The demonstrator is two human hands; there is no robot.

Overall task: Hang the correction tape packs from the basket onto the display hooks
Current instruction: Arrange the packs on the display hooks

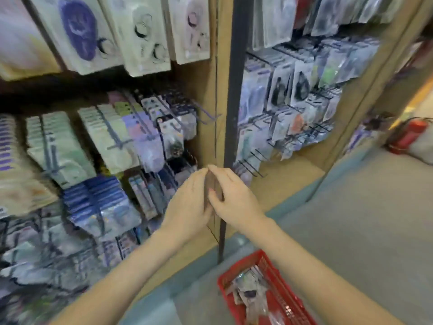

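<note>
A person holds one correction tape pack (212, 184) edge-on between both hands, in front of the wooden upright that divides the two display bays. The left hand (188, 198) cups the pack's left face, its fingers (199, 177) close together and lightly curved up to the pack's top edge. The right hand (234, 195) pinches the pack from the other side, fingers over the top and the thumb (214, 195) pressed on the near face. The pack is blurred, so its print cannot be read.

The red basket (278, 301) stands on the floor (363, 231) at the foot of the display, below the right forearm, with more loose packs (248, 289) lying in it. Left of the hands, display hooks (117, 139) carry rows of hung goods; to the right, a few bare black hooks (254, 164) stick out near the bay's lower edge. A dark strip (232, 113) runs down the upright.
</note>
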